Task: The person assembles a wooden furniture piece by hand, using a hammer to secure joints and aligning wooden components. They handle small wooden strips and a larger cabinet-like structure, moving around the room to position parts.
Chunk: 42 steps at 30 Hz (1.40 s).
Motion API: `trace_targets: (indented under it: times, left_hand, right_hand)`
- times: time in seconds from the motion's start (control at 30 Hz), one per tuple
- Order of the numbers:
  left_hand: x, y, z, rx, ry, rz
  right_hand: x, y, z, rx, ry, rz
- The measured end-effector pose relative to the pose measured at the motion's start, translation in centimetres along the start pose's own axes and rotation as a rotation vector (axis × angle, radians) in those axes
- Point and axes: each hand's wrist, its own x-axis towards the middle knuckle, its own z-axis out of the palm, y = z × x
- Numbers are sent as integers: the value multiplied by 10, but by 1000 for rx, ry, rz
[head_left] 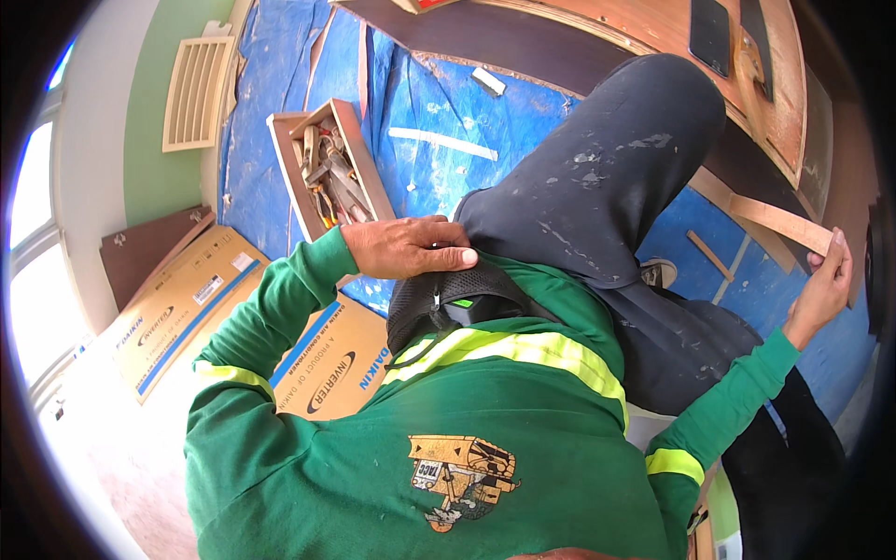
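Observation:
My right hand is out at the right, its fingers closed on the end of a thin, light wooden strip. The strip points up and left from my fingertips, in front of the wooden bench. At my waist, my left hand lies over the top edge of a black mesh pouch. Its thumb runs along the pouch and its fingers curl over the far side, partly hidden. Beyond that hand stands an open wooden toolbox with pliers and other hand tools inside.
A wooden bench bears a dark phone and a wooden-handled tool. Blue sheeting covers the floor, with a loose wooden stick on it. Flattened cardboard lies left. My bent leg rises before the bench.

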Motion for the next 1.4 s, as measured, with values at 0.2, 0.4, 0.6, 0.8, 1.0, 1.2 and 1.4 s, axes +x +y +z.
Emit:
trace_targets:
  times: [0.2, 0.4, 0.6, 0.8, 1.0, 1.2, 1.4]
  left_hand:
    - [-3, -22, 0, -5, -12, 63]
    - [-11, -28, 2, -30, 2, 116]
    - [-11, -39, 8, -39, 20, 162]
    - [-10, -48, 11, -62, 33, 158]
    - [-8, -50, 13, -45, 32, 162]
    - [-7, -57, 13, -51, 27, 201]
    - [-5, -66, 15, -56, 30, 264]
  right_hand:
    - [12, 8, 10, 47, -29, 4]
    - [21, 8, 23, 52, -58, 5]
    - [28, 17, 30, 43, -88, 1]
    - [26, 15, 30, 41, -71, 1]
    - [24, 16, 28, 70, -79, -5]
    - [21, 18, 27, 40, -69, -18]
    - [18, 16, 25, 42, -60, -26]
